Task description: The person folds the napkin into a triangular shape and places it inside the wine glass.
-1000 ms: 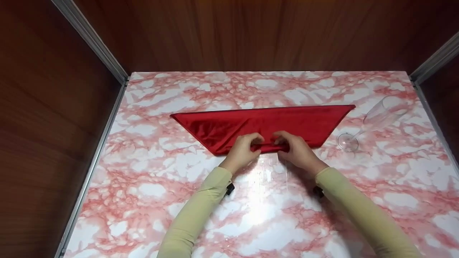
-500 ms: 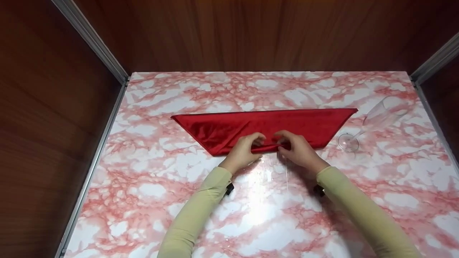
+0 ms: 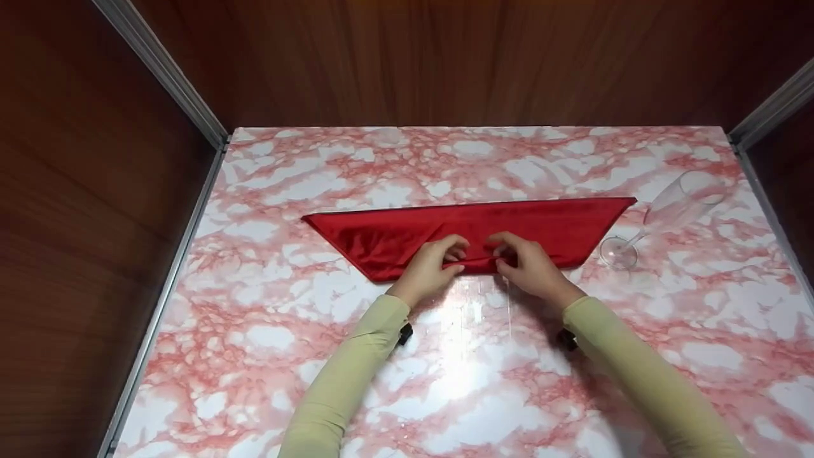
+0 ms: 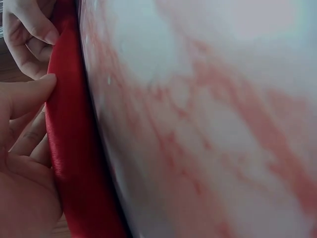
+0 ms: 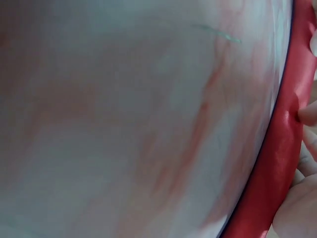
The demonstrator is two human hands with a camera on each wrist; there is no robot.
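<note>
A shiny red satin napkin (image 3: 547, 219) lies on the table in a trapezoid shape, its long edge on the far side. Its near edge is turned up into a narrow roll. My left hand (image 3: 427, 268) pinches that roll left of the middle, thumb in front and fingers curled behind. Just to the right, my right hand (image 3: 528, 264) pinches the same roll in the same way. The left wrist view shows the thumb of my left hand (image 4: 25, 124) pressing on the red roll (image 4: 74, 144). In the right wrist view my right hand (image 5: 302, 203) is partly cut off.
A clear stemmed glass (image 3: 671, 207) lies on its side at the right, its foot (image 3: 618, 253) close to the napkin's right end. The table (image 3: 267, 331) has a pink and white marbled top. Brown wood panels (image 3: 445, 63) stand at the back and sides.
The napkin's far edge has come a little toward me as its near edge is rolled. Both hands stay at nearly the same place, with small finger movements. The glass has not moved.
</note>
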